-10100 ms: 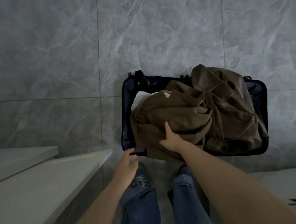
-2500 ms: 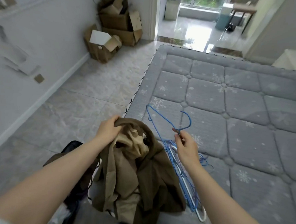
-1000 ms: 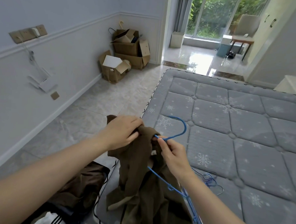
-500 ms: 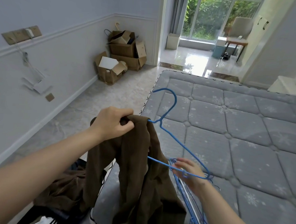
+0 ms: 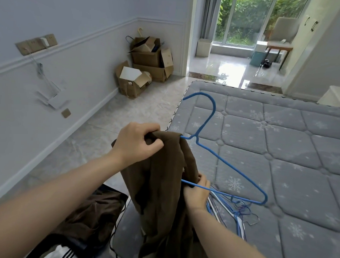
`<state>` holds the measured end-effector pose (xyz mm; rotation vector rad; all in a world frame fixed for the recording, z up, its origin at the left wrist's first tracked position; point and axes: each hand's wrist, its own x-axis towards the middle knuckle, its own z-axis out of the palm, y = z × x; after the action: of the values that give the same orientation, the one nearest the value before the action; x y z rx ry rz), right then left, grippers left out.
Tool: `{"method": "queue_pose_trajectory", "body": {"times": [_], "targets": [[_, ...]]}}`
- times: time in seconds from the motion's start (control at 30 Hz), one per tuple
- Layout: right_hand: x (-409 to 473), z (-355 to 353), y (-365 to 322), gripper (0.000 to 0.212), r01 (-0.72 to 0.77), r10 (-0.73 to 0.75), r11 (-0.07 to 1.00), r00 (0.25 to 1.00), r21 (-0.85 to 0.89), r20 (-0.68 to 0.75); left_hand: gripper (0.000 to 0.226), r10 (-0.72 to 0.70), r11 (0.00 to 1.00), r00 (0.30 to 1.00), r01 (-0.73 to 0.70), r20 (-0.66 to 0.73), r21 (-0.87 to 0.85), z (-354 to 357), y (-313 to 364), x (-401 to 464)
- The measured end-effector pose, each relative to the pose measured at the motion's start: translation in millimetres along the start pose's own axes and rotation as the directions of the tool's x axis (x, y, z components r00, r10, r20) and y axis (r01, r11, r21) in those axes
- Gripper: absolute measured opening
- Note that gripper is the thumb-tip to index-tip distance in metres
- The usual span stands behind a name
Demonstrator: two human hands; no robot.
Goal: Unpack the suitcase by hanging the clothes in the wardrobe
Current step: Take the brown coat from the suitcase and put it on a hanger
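- Left hand [image 5: 136,144] pinches the brown garment's [image 5: 163,178] top edge; the cloth hangs lengthwise down over the mattress [image 5: 280,152] edge.
- Right hand [image 5: 197,191] grips garment and the blue wire hanger's [image 5: 231,167] bottom bar; its hook points up, away from the person.

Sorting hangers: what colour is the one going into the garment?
Blue hanger, seen in the head view.

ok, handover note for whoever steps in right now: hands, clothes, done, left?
Left hand: grips the brown garment at its top.
Right hand: holds the garment and the blue hanger at its bottom bar.
Hanger: one arm under the fabric, the other bare. Spare hangers on the mattress.
Left: seat the other shoulder, hang it, then the clothes in the suitcase.
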<state>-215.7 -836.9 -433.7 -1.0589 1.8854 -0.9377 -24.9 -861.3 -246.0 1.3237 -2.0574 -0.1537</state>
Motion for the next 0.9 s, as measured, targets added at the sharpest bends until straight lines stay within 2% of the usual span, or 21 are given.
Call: {"method": "queue_pose_trajectory", "body": {"times": [0.07,0.1,0.17,0.27,0.37,0.43,0.53,0.6,0.7,0.73,0.8,0.9], "targets": [[3.4,-13.3,3.0,0.043,-0.011,0.018,0.995,0.997,0.100,-0.070,0.019,-0.012,1.000,1.000,0.012,0.005,-0.004,-4.2,-4.1,-1.1],[6.4,-24.0,6.2,0.044,0.004,0.006,0.985,0.998,0.175,-0.054,0.018,-0.012,1.000,1.000,0.012,0.022,-0.006,-7.3,-8.2,-1.8],[13.0,-47.7,11.4,0.033,0.009,-0.041,0.965,0.992,0.262,0.118,0.016,0.006,1.000,0.995,-0.005,0.102,-0.011,-15.1,-20.3,-4.0],[29.6,-86.1,14.4,0.015,-0.001,-0.030,0.997,0.922,0.079,0.386,0.017,0.028,1.000,0.973,-0.028,0.230,-0.002,-25.4,-40.6,-7.7],[39.0,-116.1,5.0,0.021,0.035,-0.006,0.998,0.891,-0.056,0.454,0.016,0.031,0.999,0.965,-0.033,0.260,0.001,-29.7,-56.3,-11.2],[41.4,-127.1,-12.1,0.019,0.102,-0.064,0.993,0.894,-0.062,0.443,0.017,0.063,0.996,0.963,-0.079,0.261,0.049,-30.2,-60.3,-11.3],[50.6,-128.5,-34.2,0.016,0.175,-0.146,0.984,0.913,-0.043,0.381,0.022,0.194,0.948,0.952,-0.244,0.235,0.207,-29.3,-61.1,-10.3],[56.0,-129.5,-42.2,0.015,0.242,-0.191,0.961,0.931,-0.132,0.311,0.024,0.253,0.907,0.948,-0.302,0.193,0.294,-27.8,-65.7,-11.0],[47.3,-138.4,-57.4,0.014,0.357,-0.310,0.849,0.934,-0.390,0.181,0.031,0.190,0.871,0.974,-0.226,0.124,0.436,-23.6,-77.4,-13.5],[44.1,-139.7,-62.3,0.009,0.378,-0.355,0.827,0.925,-0.415,0.135,0.033,0.150,0.867,0.985,-0.172,0.085,0.469,-21.1,-79.8,-13.9],[34.6,-139.3,-73.7,0.004,0.414,-0.419,0.834,0.905,-0.365,0.070,0.033,0.062,0.882,0.998,-0.059,0.009,0.468,-15.0,-78.1,-14.2],[23.3,-133.5,-95.9,0.010,0.386,-0.385,0.899,0.922,-0.206,0.044,0.029,-0.019,0.912,0.998,0.040,-0.055,0.408,-6.3,-63.6,-10.7]]}}
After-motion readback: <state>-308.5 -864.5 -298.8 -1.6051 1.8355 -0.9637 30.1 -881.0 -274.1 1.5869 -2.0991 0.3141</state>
